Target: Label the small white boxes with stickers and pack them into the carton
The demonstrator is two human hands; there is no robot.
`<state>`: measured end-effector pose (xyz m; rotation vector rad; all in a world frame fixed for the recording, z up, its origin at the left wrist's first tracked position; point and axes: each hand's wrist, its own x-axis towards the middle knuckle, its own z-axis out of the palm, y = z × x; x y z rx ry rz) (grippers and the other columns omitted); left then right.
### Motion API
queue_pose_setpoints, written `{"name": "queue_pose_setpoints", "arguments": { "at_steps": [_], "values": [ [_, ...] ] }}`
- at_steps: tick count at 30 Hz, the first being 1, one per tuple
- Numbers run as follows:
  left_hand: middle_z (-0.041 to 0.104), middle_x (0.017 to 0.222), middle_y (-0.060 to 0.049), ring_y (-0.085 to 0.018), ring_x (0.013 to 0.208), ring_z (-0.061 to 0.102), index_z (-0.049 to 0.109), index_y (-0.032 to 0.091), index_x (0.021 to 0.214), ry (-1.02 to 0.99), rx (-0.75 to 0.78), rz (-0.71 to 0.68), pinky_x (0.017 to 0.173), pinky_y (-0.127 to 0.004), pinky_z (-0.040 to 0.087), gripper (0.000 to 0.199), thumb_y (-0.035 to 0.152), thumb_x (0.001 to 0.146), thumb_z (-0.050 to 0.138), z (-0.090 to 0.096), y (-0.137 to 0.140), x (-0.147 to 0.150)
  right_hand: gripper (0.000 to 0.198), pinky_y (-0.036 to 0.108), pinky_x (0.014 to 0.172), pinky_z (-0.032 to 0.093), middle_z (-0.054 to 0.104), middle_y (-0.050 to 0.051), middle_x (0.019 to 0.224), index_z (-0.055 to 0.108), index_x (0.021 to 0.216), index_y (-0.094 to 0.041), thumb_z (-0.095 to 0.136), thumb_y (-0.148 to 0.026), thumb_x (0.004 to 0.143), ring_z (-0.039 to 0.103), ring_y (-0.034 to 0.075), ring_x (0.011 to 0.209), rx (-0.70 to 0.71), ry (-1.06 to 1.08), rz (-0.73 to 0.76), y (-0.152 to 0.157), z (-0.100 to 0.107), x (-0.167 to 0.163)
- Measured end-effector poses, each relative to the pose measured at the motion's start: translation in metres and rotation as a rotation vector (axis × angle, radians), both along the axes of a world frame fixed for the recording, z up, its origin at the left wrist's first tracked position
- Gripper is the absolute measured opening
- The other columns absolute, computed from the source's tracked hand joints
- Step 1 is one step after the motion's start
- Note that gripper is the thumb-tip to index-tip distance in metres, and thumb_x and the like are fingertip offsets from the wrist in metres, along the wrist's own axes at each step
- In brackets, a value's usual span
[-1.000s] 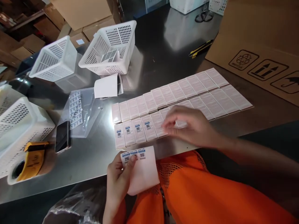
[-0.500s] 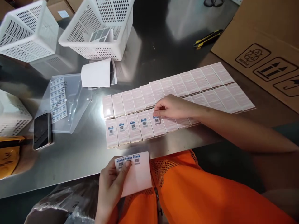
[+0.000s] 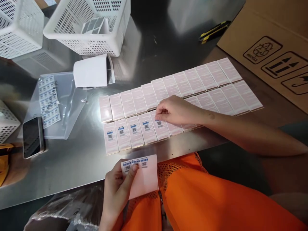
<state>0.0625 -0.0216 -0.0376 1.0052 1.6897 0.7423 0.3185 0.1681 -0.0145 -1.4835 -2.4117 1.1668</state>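
Two rows of small pale-pink boxes (image 3: pixel 131 102) lie side by side on the metal table. In the near row, the leftmost boxes each carry a QR-code sticker (image 3: pixel 134 128). My right hand (image 3: pixel 174 109) is at the fifth near box (image 3: pixel 164 133), fingers pinched together over the upper edge of its sticker (image 3: pixel 159 123), which lies against the box face. Some boxes behind this hand and forearm are hidden. Below the rows, at the table's front edge, my left hand (image 3: pixel 117 187) grips a white sticker sheet (image 3: pixel 146 179), thumb on top; a row of stickers shows along its upper edge.
White perforated baskets (image 3: pixel 96 43) stand at the back left, one with printed sheets inside. A folded paper (image 3: pixel 90 73), a clear plastic folder (image 3: pixel 66 112) with a sticker sheet, and a phone (image 3: pixel 33 138) lie left. At right are a utility knife (image 3: pixel 214 31) and a carton (image 3: pixel 260 29).
The view has shifted slightly, moving the baskets, folder and phone leftward. My right fingers now cover more of the fifth box's sticker top. My left hand still holds the sheet.
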Motion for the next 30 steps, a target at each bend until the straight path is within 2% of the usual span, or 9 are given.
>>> {"name": "queue_pose_setpoints", "arguments": {
  "at_steps": [4, 8, 13, 15, 19, 21, 24, 27, 30],
  "values": [
    [0.061, 0.067, -0.002, -0.018, 0.069, 0.058, 0.068, 0.016, 0.086, -0.042, -0.023, -0.048, 0.059, -0.022, 0.046, 0.030, 0.046, 0.086, 0.071, 0.002, 0.002, 0.004, 0.014, 0.016, 0.070, 0.032, 0.059, 0.004, 0.102, 0.072, 0.092, -0.012, 0.072, -0.023, 0.084, 0.045, 0.002, 0.073, 0.245, 0.109, -0.083, -0.012, -0.014, 0.003],
    [0.065, 0.071, -0.003, -0.021, 0.078, 0.062, 0.070, 0.017, 0.093, -0.041, 0.072, -0.073, 0.068, -0.025, 0.049, 0.030, 0.047, 0.087, 0.069, 0.010, 0.014, 0.016, 0.056, 0.015, 0.068, 0.040, 0.053, 0.008, 0.120, 0.060, 0.129, -0.014, 0.079, -0.029, 0.079, 0.045, 0.001, 0.072, 0.443, 0.302, -0.215, -0.029, -0.016, 0.004],
    [0.067, 0.074, -0.002, -0.018, 0.076, 0.062, 0.070, 0.018, 0.105, 0.004, 0.137, -0.136, 0.073, -0.024, 0.049, 0.030, 0.044, 0.091, 0.065, 0.016, 0.024, 0.024, 0.025, 0.011, 0.069, 0.041, 0.061, 0.002, 0.093, 0.070, 0.099, -0.015, 0.066, -0.039, 0.093, 0.054, 0.001, 0.083, 0.380, 0.475, 0.059, -0.068, 0.002, -0.004],
    [0.068, 0.077, -0.002, -0.018, 0.077, 0.063, 0.069, 0.018, 0.106, 0.002, 0.135, -0.130, 0.071, -0.024, 0.048, 0.031, 0.045, 0.092, 0.064, 0.016, 0.026, 0.027, 0.020, 0.014, 0.073, 0.041, 0.062, 0.002, 0.089, 0.071, 0.092, -0.015, 0.064, -0.033, 0.095, 0.054, 0.003, 0.084, 0.548, 0.442, 0.093, -0.084, 0.003, -0.006],
    [0.067, 0.076, -0.003, -0.016, 0.071, 0.060, 0.068, 0.018, 0.097, -0.019, 0.085, -0.072, 0.060, -0.021, 0.044, 0.034, 0.051, 0.088, 0.067, 0.018, 0.029, 0.038, 0.009, 0.024, 0.072, 0.038, 0.065, 0.001, 0.092, 0.071, 0.093, -0.016, 0.064, -0.021, 0.092, 0.056, 0.007, 0.086, 1.094, 0.333, 0.220, -0.105, -0.004, -0.004],
    [0.065, 0.073, -0.002, -0.015, 0.067, 0.058, 0.068, 0.018, 0.095, -0.030, 0.046, -0.029, 0.058, -0.021, 0.042, 0.037, 0.054, 0.086, 0.068, 0.022, 0.030, 0.045, 0.009, 0.025, 0.069, 0.036, 0.066, -0.001, 0.096, 0.073, 0.095, -0.016, 0.067, -0.020, 0.089, 0.057, 0.008, 0.085, 1.208, 0.313, 0.298, -0.110, -0.001, 0.000],
    [0.063, 0.070, -0.001, -0.013, 0.059, 0.052, 0.066, 0.017, 0.089, -0.027, 0.006, -0.007, 0.053, -0.021, 0.036, 0.039, 0.056, 0.084, 0.069, 0.026, 0.031, 0.051, 0.007, 0.024, 0.068, 0.038, 0.066, -0.004, 0.091, 0.074, 0.092, -0.020, 0.068, -0.022, 0.090, 0.056, 0.005, 0.079, 1.018, 0.426, 0.280, -0.102, 0.013, 0.010],
    [0.066, 0.074, -0.003, -0.012, 0.059, 0.050, 0.065, 0.017, 0.088, -0.014, 0.004, 0.007, 0.052, -0.022, 0.033, 0.041, 0.057, 0.083, 0.068, 0.026, 0.030, 0.052, 0.016, 0.018, 0.069, 0.042, 0.066, -0.001, 0.086, 0.074, 0.089, -0.019, 0.065, -0.031, 0.094, 0.056, 0.003, 0.077, 0.521, 0.516, 0.008, -0.068, 0.025, 0.027],
    [0.062, 0.068, -0.001, -0.012, 0.056, 0.046, 0.065, 0.017, 0.091, -0.011, -0.031, 0.016, 0.050, -0.021, 0.030, 0.043, 0.059, 0.082, 0.069, 0.024, 0.028, 0.050, 0.037, 0.015, 0.063, 0.040, 0.065, 0.003, 0.080, 0.072, 0.087, -0.010, 0.067, -0.047, 0.089, 0.055, 0.003, 0.069, 0.056, 0.415, -0.236, -0.024, 0.020, 0.045]
  ]
}}
